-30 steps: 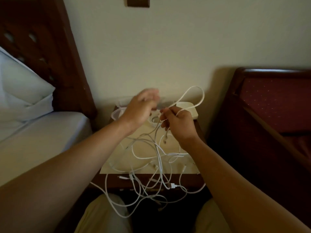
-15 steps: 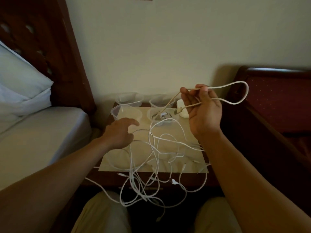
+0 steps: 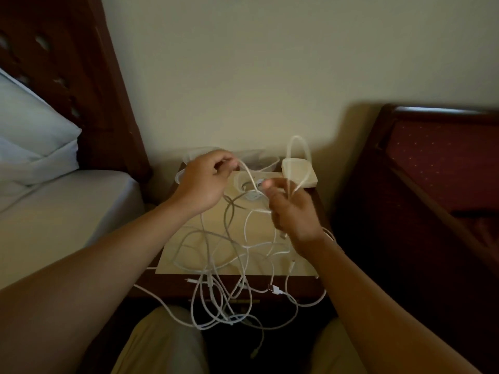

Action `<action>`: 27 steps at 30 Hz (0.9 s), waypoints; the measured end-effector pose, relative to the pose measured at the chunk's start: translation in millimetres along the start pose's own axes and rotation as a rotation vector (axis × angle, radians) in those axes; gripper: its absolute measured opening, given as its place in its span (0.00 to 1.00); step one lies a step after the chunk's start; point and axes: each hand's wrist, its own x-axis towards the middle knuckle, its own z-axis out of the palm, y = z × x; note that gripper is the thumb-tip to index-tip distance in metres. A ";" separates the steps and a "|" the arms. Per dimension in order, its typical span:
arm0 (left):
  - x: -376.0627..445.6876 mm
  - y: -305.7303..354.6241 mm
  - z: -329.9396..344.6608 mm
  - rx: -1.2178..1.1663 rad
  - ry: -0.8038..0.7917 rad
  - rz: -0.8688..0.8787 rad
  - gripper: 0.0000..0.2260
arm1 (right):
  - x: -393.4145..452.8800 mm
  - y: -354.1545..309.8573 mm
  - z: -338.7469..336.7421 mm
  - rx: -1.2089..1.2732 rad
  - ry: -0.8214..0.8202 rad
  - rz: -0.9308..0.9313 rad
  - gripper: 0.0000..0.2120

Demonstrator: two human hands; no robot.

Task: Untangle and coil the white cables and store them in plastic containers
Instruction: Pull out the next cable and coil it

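A tangle of white cables (image 3: 229, 247) lies across the bedside table (image 3: 302, 287) and hangs over its front edge toward my knees. My left hand (image 3: 205, 182) pinches one white cable strand above the table's back part. My right hand (image 3: 291, 211), blurred, holds a loop of the same cable (image 3: 298, 149) that stands up above its fingers. Several clear plastic containers (image 3: 244, 182) stand at the back of the table, partly hidden by my hands; one holds a coiled cable.
A pale mat (image 3: 189, 255) covers the tabletop. A white lid or box (image 3: 298, 172) sits at the table's back right. A bed with a pillow (image 3: 35, 136) is on the left, a dark wooden chair with red upholstery (image 3: 437, 163) on the right. The wall is close behind.
My left hand rose from the mat and took hold of a strand. My right hand came down and left toward it, and its loop now stands upright instead of stretching right.
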 end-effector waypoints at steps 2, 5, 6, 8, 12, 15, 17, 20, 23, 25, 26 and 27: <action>-2.8 21.0 -2.9 -0.022 0.004 0.066 0.04 | 2.6 6.7 11.9 -0.183 -0.091 -0.040 0.20; -7.4 44.4 -5.0 -0.077 -0.054 0.116 0.05 | 12.3 6.1 26.3 -0.230 -0.085 -0.073 0.19; -7.6 47.2 -5.3 -0.133 -0.075 0.107 0.06 | 15.8 5.4 28.6 -0.234 -0.064 -0.079 0.16; -7.7 45.5 -4.0 -0.248 -0.069 0.087 0.08 | 22.0 4.0 29.9 -0.232 -0.007 -0.070 0.16; -27.0 23.4 13.5 -0.313 -0.061 -0.005 0.25 | 29.1 -0.2 22.8 -0.163 0.139 0.052 0.17; -46.7 -4.2 30.4 -0.111 -0.200 0.041 0.26 | 29.8 -4.9 16.5 -0.036 0.098 0.133 0.09; -49.7 -26.7 35.8 0.070 -0.226 0.112 0.21 | 30.6 -5.3 13.6 -0.008 0.071 0.169 0.09; -42.6 -56.8 33.4 0.383 -0.224 0.129 0.18 | 30.7 -6.3 11.7 -0.008 0.040 0.211 0.08; -35.0 -72.3 25.1 0.836 -0.283 0.114 0.20 | 31.5 -9.7 8.3 -0.005 0.024 0.236 0.08; -29.3 -74.3 20.7 0.993 -0.296 0.074 0.20 | 34.0 -12.2 5.7 -0.015 0.018 0.269 0.10; -26.5 -73.8 20.1 1.007 -0.285 0.058 0.19 | 35.2 -14.0 4.3 -0.016 0.014 0.278 0.11; -23.4 -73.0 20.5 0.975 -0.271 0.037 0.19 | 36.0 -16.0 2.9 -0.021 0.011 0.279 0.11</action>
